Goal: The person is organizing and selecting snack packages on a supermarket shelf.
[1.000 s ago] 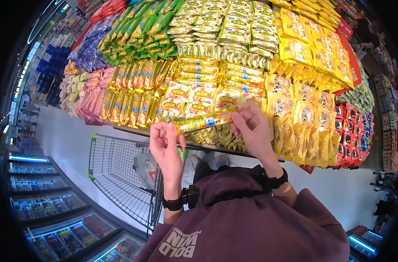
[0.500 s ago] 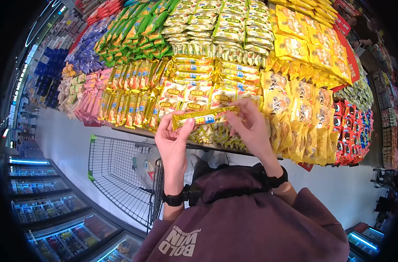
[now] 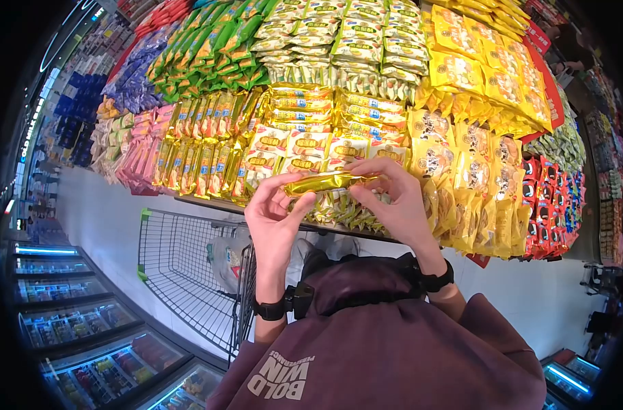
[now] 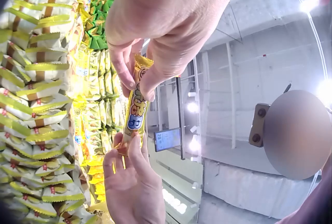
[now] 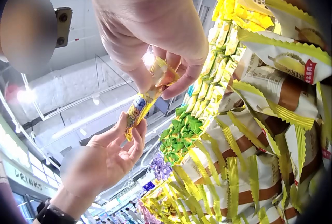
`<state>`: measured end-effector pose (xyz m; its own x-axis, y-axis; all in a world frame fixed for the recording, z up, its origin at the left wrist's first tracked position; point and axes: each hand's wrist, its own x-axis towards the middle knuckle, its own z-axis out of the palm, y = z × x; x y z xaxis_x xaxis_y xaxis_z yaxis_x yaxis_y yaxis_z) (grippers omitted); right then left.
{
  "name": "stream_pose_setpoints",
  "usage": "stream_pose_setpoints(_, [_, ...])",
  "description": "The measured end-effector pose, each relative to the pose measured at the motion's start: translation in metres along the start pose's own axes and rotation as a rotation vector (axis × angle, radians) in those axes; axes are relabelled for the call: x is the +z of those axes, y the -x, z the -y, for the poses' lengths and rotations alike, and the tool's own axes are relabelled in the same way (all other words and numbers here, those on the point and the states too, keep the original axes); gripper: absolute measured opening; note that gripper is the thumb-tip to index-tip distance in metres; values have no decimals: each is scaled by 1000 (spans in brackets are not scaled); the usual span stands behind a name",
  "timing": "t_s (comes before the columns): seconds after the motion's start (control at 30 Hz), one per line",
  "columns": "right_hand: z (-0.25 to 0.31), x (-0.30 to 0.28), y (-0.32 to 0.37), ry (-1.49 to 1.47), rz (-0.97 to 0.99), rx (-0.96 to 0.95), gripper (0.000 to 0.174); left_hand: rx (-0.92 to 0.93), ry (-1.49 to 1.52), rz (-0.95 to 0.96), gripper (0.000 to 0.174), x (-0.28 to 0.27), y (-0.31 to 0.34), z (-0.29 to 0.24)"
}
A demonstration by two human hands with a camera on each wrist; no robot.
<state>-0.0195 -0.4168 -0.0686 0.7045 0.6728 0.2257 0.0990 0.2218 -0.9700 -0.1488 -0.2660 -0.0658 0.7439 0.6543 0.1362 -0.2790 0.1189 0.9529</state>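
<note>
A slim gold snack packet (image 3: 328, 182) with printed lettering is held level between both hands, over the front of the display. My left hand (image 3: 270, 217) pinches its left end between thumb and fingers. At the other end my right hand (image 3: 397, 205) pinches the wrapper in the same way. In the left wrist view, the packet (image 4: 137, 104) shows yellow and blue print on its side. From the right wrist view, the crimped wrapper end sits among the right fingers (image 5: 184, 81). Behind the hands lie white-and-red packets (image 3: 305, 147) and stacked gold bars (image 3: 299, 106).
Yellow bags (image 3: 472, 160) fill the display to the right, green packets (image 3: 212, 48) the back left. A wire shopping cart (image 3: 182, 260) holding a plastic bag stands below left, against the display's front edge. Lit refrigerated cases (image 3: 72, 290) line the lower left.
The packet has rolled in the fingers, so its lettered face has turned away from the head view and plain gold shows. Both hands have shifted slightly, the left one toward the right.
</note>
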Motion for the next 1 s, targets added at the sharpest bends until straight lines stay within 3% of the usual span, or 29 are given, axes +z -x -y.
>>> stream_pose_setpoints(0.17, [0, 3, 1, 61, -50, 62, 25, -29, -126, -84, 27, -2, 1, -1])
stream_pose_setpoints(0.27, [-6, 0, 2, 133, -77, 89, 23, -96, -37, -69, 23, -1, 3, 0])
stream_pose_setpoints(0.53, [-1, 5, 1, -54, -87, 143, 17, -7, -53, -23, 17, 3, 4, 3])
stream_pose_setpoints(0.63, [-4, -6, 3, 99, -3, 136, 17, -46, -54, -43, 16, 6, 4, -3])
stream_pose_setpoints(0.77, [10, 8, 2, -80, -7, -80, 25, -93, -42, -40, 15, 4, 1, 1])
stream_pose_setpoints(1.0, [4, 0, 5, 46, -26, 43, 26, -92, -50, 5, 15, 8, 2, -3])
